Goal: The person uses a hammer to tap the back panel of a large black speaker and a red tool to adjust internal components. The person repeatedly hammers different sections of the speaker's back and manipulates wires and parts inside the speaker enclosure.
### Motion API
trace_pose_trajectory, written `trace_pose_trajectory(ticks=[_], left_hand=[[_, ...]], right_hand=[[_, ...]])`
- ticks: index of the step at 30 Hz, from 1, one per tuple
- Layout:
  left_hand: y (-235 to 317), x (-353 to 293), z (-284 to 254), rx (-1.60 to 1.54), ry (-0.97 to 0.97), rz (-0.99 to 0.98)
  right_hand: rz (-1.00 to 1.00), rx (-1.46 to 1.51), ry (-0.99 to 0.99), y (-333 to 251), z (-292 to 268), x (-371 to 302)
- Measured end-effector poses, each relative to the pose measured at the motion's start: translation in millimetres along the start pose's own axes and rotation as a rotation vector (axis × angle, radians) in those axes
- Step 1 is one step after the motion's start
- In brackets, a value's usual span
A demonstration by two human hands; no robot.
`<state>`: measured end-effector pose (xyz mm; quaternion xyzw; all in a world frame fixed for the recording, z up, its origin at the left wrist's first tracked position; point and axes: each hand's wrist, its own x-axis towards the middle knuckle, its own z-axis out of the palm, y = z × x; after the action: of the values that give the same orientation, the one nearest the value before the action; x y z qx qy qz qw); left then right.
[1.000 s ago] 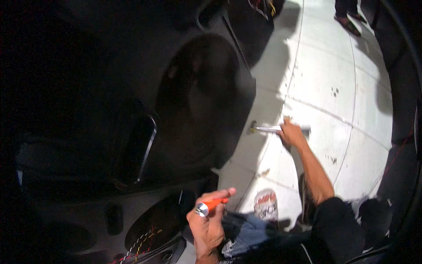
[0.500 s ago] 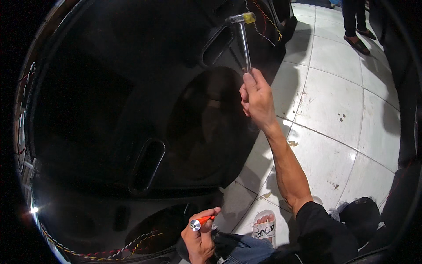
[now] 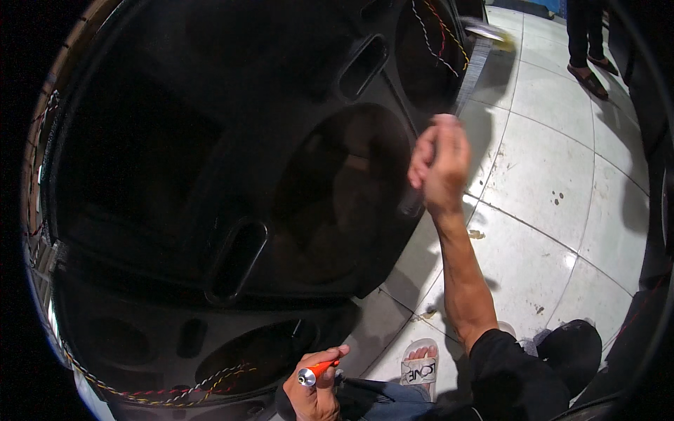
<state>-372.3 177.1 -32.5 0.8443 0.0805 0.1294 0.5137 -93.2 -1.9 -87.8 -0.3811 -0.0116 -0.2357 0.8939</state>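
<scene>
My right hand [image 3: 444,168] is closed round the grip of a small hammer [image 3: 474,74] with a metal shaft and a yellow tip on its head. The hammer is blurred by motion, its head at the upper right over the cabinet's edge and the tiled floor. Low in the picture, my left hand [image 3: 312,398] holds a slim orange tool [image 3: 321,370] with a round silver end facing up; its other end is hidden, so its kind is unclear. Under my right hand lies a large black speaker cabinet [image 3: 168,231] with round openings and slot-shaped recesses.
Braided wires [image 3: 441,38] in red, yellow and white hang from an opening at the top. More wires [image 3: 189,396] lie across a second black cabinet [image 3: 151,347] at lower left. White floor tiles [image 3: 540,168] spread to the right. Another person's legs [image 3: 586,42] stand at upper right.
My right hand has swung the hammer to the right, with its head now farther right and blurred. My left hand has shifted slightly down and left, still holding the orange tool.
</scene>
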Motion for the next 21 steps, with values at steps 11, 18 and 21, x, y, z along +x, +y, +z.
trace_pose_trajectory(ticks=[11, 18, 21], left_hand=[[5.9, 12.1, -6.3, 0.107, -0.077, 0.075], [1.6, 3.2, -15.9, 0.078, -0.035, 0.043], [2.0, 10.0, -10.4, 0.087, -0.079, 0.074]], right_hand=[[0.168, -0.178, -0.201, 39.9, 9.5, -56.6], [-0.309, 0.330, 0.251, -7.1, 8.7, -1.2], [0.142, -0.332, -0.098, 28.1, 12.7, 35.4]])
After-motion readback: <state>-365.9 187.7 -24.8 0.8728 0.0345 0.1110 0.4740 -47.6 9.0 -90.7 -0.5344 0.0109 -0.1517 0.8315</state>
